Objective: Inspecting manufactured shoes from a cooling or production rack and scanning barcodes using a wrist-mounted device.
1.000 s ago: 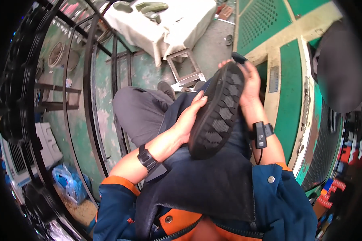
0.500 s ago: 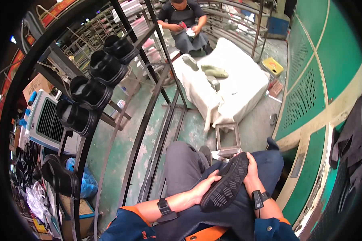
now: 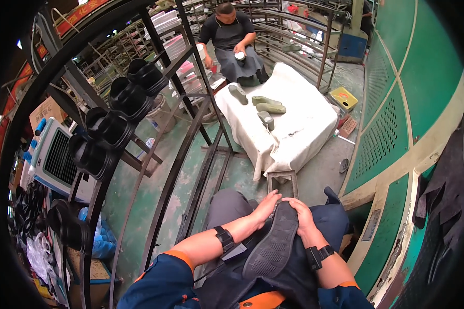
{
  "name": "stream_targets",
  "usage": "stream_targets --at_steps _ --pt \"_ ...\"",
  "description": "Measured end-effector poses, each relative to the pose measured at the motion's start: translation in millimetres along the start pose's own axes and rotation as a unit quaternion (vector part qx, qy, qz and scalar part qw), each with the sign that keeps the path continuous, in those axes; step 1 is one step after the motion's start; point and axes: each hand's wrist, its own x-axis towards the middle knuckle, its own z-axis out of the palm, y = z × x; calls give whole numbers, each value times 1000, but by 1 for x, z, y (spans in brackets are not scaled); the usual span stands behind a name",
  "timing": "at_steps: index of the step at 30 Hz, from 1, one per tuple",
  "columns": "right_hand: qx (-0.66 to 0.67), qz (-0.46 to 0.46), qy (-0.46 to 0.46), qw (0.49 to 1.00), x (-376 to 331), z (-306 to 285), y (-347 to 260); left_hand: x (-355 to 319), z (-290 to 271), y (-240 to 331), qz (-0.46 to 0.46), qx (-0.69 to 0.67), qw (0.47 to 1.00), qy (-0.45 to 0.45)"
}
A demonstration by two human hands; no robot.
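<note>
A dark shoe sole (image 3: 272, 243) is held tread-up on the lap, its long axis running away from the body; the toe end is clasped under the right hand (image 3: 300, 216), the left hand (image 3: 265, 206) being pressed against its left edge

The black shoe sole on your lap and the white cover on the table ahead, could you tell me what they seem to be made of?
Black shoe sole: probably matte rubber, given its moulded tread blocks. White cover: apparently cloth, draping in soft folds over the table edges.

Black metal rack (image 3: 191, 154) close ahead-left of lap.
</note>
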Motion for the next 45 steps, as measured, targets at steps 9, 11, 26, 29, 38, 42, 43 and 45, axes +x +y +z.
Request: stream_targets --at_steps 9,11,26,29,38,42,43,45 --pt "-46 32 -3 998 14 2 -10 3 7 8 -113 -181 976 -35" --pt "-29 79 -24 996 18 -2 -12 1 10 10 -108 -192 975 -25" --pt "-116 -62 -23 991 9 15 -6 12 1 -3 -155 -248 955 -57" --pt "-113 -68 10 991 1 25 -2 7 0 -8 -161 -283 944 -58" --pt "-110 -79 27 990 -12 43 -2 -11 -2 -5 -152 -335 927 -75" --pt "-118 -94 22 988 -13 43 4 -16 -2 -5 -141 -333 931 -58" --pt "-124 -101 18 987 -13 43 5 -17 -2 -6 -127 -336 931 -60" --pt "-130 -110 14 985 -15 47 2 -21 -2 -5 -112 -339 932 -62"
